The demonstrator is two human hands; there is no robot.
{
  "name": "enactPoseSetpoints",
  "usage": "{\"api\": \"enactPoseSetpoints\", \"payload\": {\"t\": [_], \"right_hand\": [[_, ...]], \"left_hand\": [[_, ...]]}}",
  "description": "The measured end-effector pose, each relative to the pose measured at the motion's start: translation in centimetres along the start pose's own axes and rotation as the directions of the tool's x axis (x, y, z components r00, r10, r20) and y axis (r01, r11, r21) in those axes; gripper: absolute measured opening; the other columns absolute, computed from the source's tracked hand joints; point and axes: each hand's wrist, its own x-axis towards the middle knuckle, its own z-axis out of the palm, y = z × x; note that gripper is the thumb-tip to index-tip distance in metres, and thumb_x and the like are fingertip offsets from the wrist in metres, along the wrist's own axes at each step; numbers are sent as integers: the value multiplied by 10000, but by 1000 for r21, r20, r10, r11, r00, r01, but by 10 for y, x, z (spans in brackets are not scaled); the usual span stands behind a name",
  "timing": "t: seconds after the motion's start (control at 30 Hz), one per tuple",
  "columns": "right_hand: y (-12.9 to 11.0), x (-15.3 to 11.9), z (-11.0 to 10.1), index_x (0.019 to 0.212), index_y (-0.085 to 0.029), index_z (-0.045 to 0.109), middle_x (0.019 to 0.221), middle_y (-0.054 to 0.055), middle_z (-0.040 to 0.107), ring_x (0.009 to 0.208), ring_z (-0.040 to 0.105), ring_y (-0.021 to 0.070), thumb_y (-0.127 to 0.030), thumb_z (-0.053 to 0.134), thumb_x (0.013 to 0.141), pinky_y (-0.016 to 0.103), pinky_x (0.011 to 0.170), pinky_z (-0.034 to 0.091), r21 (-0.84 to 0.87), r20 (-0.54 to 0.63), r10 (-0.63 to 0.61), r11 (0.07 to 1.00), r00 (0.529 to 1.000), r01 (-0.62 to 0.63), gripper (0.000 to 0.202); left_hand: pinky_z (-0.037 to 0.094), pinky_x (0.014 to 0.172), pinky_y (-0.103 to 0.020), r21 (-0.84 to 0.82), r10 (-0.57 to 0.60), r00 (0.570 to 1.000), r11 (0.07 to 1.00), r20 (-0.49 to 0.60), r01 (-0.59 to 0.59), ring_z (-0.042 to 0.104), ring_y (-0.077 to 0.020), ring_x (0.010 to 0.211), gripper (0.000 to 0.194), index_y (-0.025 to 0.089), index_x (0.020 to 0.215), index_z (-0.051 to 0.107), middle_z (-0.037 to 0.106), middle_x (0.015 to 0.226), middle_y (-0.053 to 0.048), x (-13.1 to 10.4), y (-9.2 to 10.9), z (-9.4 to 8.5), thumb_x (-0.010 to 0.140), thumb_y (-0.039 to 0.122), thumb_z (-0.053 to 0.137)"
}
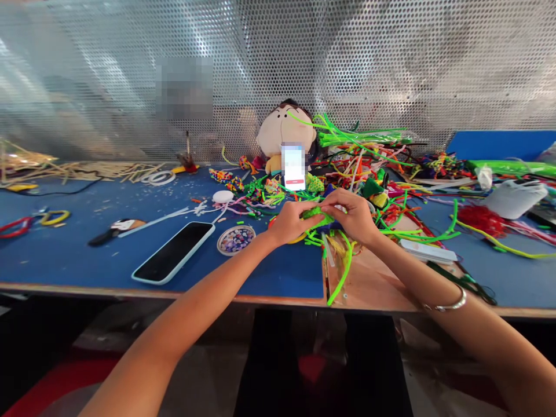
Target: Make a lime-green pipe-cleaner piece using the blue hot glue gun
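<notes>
Both hands meet over the table near its front middle, around a bright green piece of fuzzy pipe-cleaner work. My left hand is closed on the green piece from the left, thumb and fingers pressed together. From the right, my right hand pinches the same piece, its fingertips touching it close to the left ones. One loose green pipe cleaner hangs below toward the table edge. Fingers hide much of the piece, so its full shape is unclear.
A phone lies at left beside a round dish of beads. Behind stands a plush doll with a lit phone before it. Tangled pipe cleaners spread right. Scissors lie far left. A perforated metal wall rises behind.
</notes>
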Motion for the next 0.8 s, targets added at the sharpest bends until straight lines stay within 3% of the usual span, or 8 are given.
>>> {"api": "enactPoseSetpoints", "payload": {"t": [0.27, 0.43, 0.6, 0.7, 0.8], "right_hand": [[-2, 0, 8, 776, -194, 499, 693, -11, 500, 641, 457, 115, -209, 470, 852, 255, 599, 377, -33, 12, 105, 994, 994, -105, 83], [-2, -1, 12, 776, -216, 414, 675, -22, 461, 617, 432, 116, -223, 405, 873, 264, 603, 370, -69, -31, 130, 989, 991, -132, 97], [12, 4, -6, 749, -238, 356, 608, -39, 462, 545, 433, 112, -296, 339, 919, 257, 572, 374, -21, -214, 257, 963, 942, -267, 180], [21, 9, -19, 630, -227, 353, 540, -30, 448, 515, 412, 110, -304, 332, 918, 260, 567, 348, -184, -250, 323, 910, 913, -373, 299], [26, 12, -24, 570, -207, 428, 543, -9, 483, 543, 441, 129, -269, 475, 841, 273, 585, 346, -388, -262, 377, 801, 888, -455, 282]], "left_hand": [[265, 530, -219, 56, 11, 1000, 998, -4, -11, 293, -80, 544, 399, 113, 743, 690, 395, 535, 45, 1, 1, -1, 792, 488, 561], [320, 545, -217, 48, 3, 1000, 999, -4, -3, 376, -82, 542, 387, 111, 826, 721, 573, 609, 11, 1, -1, -1, 789, 469, 578], [333, 516, -218, 8, 15, 1000, 1000, -14, -15, 413, -83, 511, 378, 132, 940, 731, 695, 726, -20, -1, 1, -1, 774, 445, 603], [336, 523, -218, 0, 7, 1000, 1000, -19, -7, 405, -78, 501, 339, 139, 935, 728, 702, 742, -18, -2, 3, -1, 774, 411, 605], [337, 537, -220, -4, 9, 999, 1000, -38, -9, 433, -82, 526, 329, 138, 938, 719, 690, 746, -16, -2, 4, -2, 781, 400, 597]]}}
